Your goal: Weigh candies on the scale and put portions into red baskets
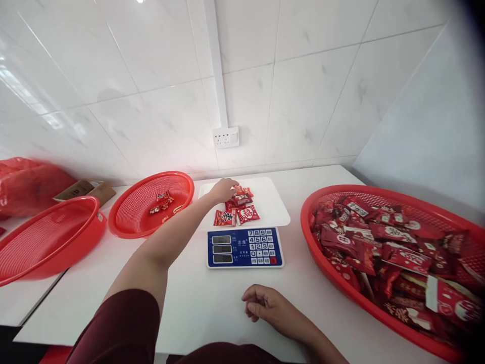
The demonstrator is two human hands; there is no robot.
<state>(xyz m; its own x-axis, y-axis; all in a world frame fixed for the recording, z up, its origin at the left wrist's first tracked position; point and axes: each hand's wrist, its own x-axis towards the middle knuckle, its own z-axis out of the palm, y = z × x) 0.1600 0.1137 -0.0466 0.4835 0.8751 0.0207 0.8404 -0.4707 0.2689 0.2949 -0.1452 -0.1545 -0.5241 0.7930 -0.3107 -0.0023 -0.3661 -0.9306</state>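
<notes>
My left hand (pixel 224 191) reaches over the white weighing tray (pixel 271 202) at the back of the table. Its fingers are stretched out and touch the far side of a small pile of red snack packets (pixel 239 198); some fingertips are hidden. Nearer the tray's front edge lie two more packets, a red and black one (pixel 225 218) and a red and white one (pixel 248 215). In front of the tray is the scale's blue keypad panel (pixel 244 247) with three small displays. My right hand (pixel 267 307) hovers near the table's front, loosely curled, with nothing in it.
On the right, a large red basket (pixel 316 242) holds many red snack packets (pixel 379 242). A red basket (pixel 125 212) with several packets stands left of the tray. Farther left are another red basket (pixel 81 232), a cardboard box (pixel 102 192) and a red plastic bag (pixel 34 184). A tiled wall stands behind.
</notes>
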